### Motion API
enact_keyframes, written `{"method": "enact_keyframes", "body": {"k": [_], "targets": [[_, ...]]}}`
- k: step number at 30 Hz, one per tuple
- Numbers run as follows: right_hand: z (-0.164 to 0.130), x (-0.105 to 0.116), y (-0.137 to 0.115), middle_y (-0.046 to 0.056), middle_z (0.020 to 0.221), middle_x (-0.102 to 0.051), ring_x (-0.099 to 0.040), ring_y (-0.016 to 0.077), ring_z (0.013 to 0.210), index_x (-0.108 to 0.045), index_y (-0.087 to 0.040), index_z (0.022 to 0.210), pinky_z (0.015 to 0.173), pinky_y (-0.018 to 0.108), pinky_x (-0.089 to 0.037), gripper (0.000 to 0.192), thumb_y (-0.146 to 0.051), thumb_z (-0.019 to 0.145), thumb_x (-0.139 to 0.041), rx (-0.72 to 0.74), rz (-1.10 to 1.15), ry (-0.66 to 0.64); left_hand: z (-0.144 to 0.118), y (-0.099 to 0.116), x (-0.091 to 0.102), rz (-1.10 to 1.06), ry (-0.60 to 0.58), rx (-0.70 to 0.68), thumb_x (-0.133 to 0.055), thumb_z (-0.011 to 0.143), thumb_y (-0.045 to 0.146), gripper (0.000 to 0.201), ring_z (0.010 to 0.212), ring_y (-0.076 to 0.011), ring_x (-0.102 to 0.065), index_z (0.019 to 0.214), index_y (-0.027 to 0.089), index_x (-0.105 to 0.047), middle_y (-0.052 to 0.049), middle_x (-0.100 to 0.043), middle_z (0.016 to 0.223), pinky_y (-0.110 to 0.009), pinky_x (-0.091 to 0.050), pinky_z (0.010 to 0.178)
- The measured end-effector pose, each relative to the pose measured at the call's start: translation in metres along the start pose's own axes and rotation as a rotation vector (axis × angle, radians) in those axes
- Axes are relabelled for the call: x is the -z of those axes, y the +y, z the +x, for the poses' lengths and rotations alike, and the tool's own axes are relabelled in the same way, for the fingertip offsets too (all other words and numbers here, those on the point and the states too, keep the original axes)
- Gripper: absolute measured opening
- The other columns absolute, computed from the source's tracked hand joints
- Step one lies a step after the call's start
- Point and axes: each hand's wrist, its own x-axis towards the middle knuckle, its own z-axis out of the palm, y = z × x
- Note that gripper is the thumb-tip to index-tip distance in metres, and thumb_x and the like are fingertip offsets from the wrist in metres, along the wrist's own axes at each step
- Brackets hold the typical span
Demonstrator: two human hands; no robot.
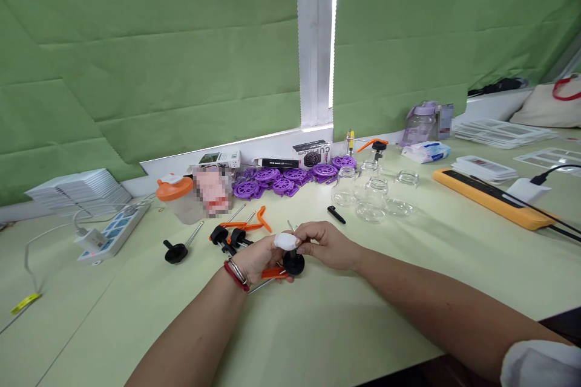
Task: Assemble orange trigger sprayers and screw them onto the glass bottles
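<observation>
Both hands meet over the table (318, 338), the left hand (258, 260) and right hand (324, 245) with fingers curled around a black-knobbed orange clamp piece (290, 266), best gripped firmly near the knob so the rod stays straight.

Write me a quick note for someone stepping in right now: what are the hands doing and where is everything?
Left hand, one finger bandaged, and right hand together grip a black-knobbed plunger with an orange piece. More plungers lie just beyond on the table. Behind them: purple wheels and empty glass jars. None of the jars looks fitted with parts so far.
</observation>
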Motion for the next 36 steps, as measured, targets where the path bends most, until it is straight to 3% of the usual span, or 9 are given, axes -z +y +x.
{"method": "enact_keyframes", "body": {"k": [4,15,24,33,36], "targets": [[-0.0003,-0.0002,-0.0027,0.001,0.077,-0.059,-0.054,0.0131,0.072,-0.064,-0.018,0.078,0.069,0.026,-0.044,0.002,-0.019,0.076,-0.063,-0.010,-0.041,-0.002,-0.0002,0.0000,0.0000,0.000,-0.004,0.009,-0.062,0.060,0.047,0.058,0.051,-0.0148,-0.057,0.110,0.019,-0.052,-0.004,-0.061,0.076,-0.023,-0.036,0.044],[0.0000,-0.0009,-0.0055,0.003,0.090,-0.062,-0.057,0.0141,0.083,-0.064,-0.017,0.087,0.081,0.029,-0.044,0.011,-0.016,0.083,-0.054,0.030,0.001,-0.046,-0.0004,-0.0011,-0.0003,-0.035,0.016,-0.001,-0.060,0.062,0.045,0.051,0.049,-0.0147,-0.056,0.106,0.020,-0.053,0.001,-0.054,0.067,-0.023,-0.034,0.042],[-0.0009,-0.0005,-0.0052,0.000,0.076,-0.056,-0.048,0.0114,0.067,-0.062,-0.016,0.080,0.066,0.025,-0.041,0.005,-0.019,0.076,-0.063,-0.042,-0.012,-0.026,-0.0016,0.0022,-0.0039,-0.031,0.019,0.006,-0.063,0.058,0.046,0.057,0.049,-0.0137,-0.055,0.106,0.018,-0.054,-0.003,-0.060,0.077,-0.023,-0.037,0.042],[-0.0005,-0.0002,-0.0039,0.000,0.077,-0.055,-0.047,0.0111,0.066,-0.064,-0.016,0.089,0.064,0.025,-0.040,0.021,-0.022,0.070,-0.071,-0.080,0.037,-0.051,-0.0011,0.0007,-0.0015,-0.017,0.014,0.003,-0.060,0.061,0.049,0.056,0.051,-0.0155,-0.057,0.108,0.018,-0.054,-0.005,-0.062,0.079,-0.023,-0.036,0.041],[-0.0015,-0.0004,-0.0019,-0.001,0.073,-0.055,-0.048,0.0112,0.065,-0.062,-0.015,0.080,0.063,0.026,-0.040,0.016,-0.019,0.068,-0.072,-0.121,0.026,-0.028,-0.0014,0.0005,-0.0014,-0.026,-0.007,-0.007,-0.060,0.062,0.049,0.056,0.051,-0.0151,-0.057,0.109,0.019,-0.053,-0.005,-0.063,0.081,-0.022,-0.035,0.041]]}}
